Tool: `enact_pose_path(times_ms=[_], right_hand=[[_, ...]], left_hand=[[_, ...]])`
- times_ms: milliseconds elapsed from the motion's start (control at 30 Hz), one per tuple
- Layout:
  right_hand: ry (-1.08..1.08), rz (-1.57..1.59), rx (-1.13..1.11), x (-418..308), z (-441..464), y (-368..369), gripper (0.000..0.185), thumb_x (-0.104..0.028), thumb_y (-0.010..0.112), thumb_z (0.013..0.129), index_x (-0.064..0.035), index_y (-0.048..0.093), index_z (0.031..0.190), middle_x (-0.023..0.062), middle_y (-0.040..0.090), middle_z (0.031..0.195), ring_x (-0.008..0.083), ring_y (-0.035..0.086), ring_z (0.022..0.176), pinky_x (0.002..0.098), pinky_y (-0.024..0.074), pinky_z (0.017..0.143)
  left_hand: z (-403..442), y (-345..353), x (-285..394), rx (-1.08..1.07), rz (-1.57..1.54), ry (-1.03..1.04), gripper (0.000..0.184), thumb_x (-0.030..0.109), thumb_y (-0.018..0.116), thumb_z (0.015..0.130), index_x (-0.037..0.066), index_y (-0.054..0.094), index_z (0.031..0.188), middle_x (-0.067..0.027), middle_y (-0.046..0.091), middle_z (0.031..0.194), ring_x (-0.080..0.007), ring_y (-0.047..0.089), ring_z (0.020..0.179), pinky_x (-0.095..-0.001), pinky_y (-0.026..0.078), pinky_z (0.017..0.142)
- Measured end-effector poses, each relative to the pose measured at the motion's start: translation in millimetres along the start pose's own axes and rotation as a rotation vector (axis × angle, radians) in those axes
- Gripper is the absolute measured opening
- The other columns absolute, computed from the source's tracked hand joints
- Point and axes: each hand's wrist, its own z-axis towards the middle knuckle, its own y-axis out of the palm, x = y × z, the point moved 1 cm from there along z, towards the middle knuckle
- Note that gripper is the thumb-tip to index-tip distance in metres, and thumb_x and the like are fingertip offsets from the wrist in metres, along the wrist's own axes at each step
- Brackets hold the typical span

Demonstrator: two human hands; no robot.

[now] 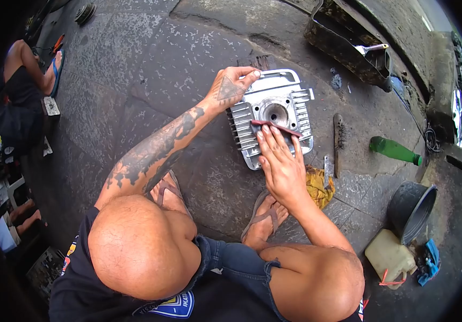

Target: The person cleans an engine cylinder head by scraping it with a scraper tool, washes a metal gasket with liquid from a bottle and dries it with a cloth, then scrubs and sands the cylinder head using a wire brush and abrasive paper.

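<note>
A silvery finned cylinder head [290,86] lies on the dark ground in front of me, with a round dark hollow in its middle. My left hand [232,86] grips its upper left edge, the thumb and fingers closed on the rim. With close-set fingers, my right hand [280,166] holds a reddish-brown piece of sandpaper [263,123] down on the face, just below the hollow. Part of the sandpaper and the lower part of the head are hidden beneath that hand. A yellow-brown cloth [319,188] lies beside my right wrist.
To the right are a wire brush [339,142], a green bottle [395,150], a black bucket [411,209] and a pale jerrycan [389,255]. A dirty cut-open container [344,48] with a paintbrush [373,48] stands at upper right. Another person's foot [53,75] shows at left.
</note>
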Motion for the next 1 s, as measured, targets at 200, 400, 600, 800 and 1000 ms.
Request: enact_pose_path(times_ms=[200, 400, 600, 800, 1000], right_hand=[[-0.003, 0.06, 0.053, 3, 18, 7, 0.045, -0.02, 0.047, 0.099, -0.0061, 0.047, 0.142, 0.0099, 0.045, 0.148, 0.023, 0.037, 0.141, 0.0486, 0.0223, 0.115], [-0.014, 0.007, 0.118, 1, 52, 3, 0.044, -0.021, 0.048, 0.098, -0.0059, 0.048, 0.14, 0.0102, 0.047, 0.146, 0.0229, 0.04, 0.139, 0.0499, 0.0217, 0.115], [-0.012, 0.011, -0.011, -1, 7, 1, 0.046, -0.023, 0.048, 0.098, -0.0071, 0.048, 0.141, 0.0092, 0.045, 0.148, 0.0205, 0.037, 0.141, 0.0484, 0.0172, 0.118], [-0.007, 0.04, 0.12, 0, 37, 9, 0.044, -0.021, 0.047, 0.099, -0.0055, 0.049, 0.14, 0.0112, 0.046, 0.147, 0.024, 0.04, 0.138, 0.0468, 0.0221, 0.116], [0.021, 0.084, 0.161, 3, 41, 9, 0.044, -0.021, 0.048, 0.098, -0.0051, 0.049, 0.139, 0.013, 0.047, 0.146, 0.0261, 0.043, 0.136, 0.0476, 0.0239, 0.115]], left_hand=[[3, 2, -9, -0.039, -0.036, -0.045, 0.037, 0.036, 0.062, 0.094, 0.005, 0.071, 0.113, -0.0137, 0.074, 0.094, -0.0172, 0.069, 0.088, -0.033, 0.052, 0.078], [2, 4, -3, -0.052, -0.113, -0.041, 0.036, 0.034, 0.06, 0.095, 0.004, 0.071, 0.111, -0.0131, 0.074, 0.091, -0.0158, 0.068, 0.082, -0.0321, 0.053, 0.076], [0, 2, -3, 0.009, 0.019, 0.008, 0.036, 0.034, 0.061, 0.094, 0.004, 0.07, 0.112, -0.0146, 0.074, 0.094, -0.0209, 0.07, 0.087, -0.0332, 0.053, 0.079], [7, 4, -12, -0.07, -0.054, -0.039, 0.035, 0.032, 0.059, 0.097, 0.003, 0.07, 0.113, -0.0025, 0.072, 0.093, -0.0091, 0.061, 0.085, -0.0268, 0.05, 0.077], [5, 5, -12, -0.041, -0.091, -0.021, 0.034, 0.029, 0.059, 0.097, 0.001, 0.069, 0.114, -0.004, 0.071, 0.093, -0.0083, 0.06, 0.086, -0.0256, 0.049, 0.076]])
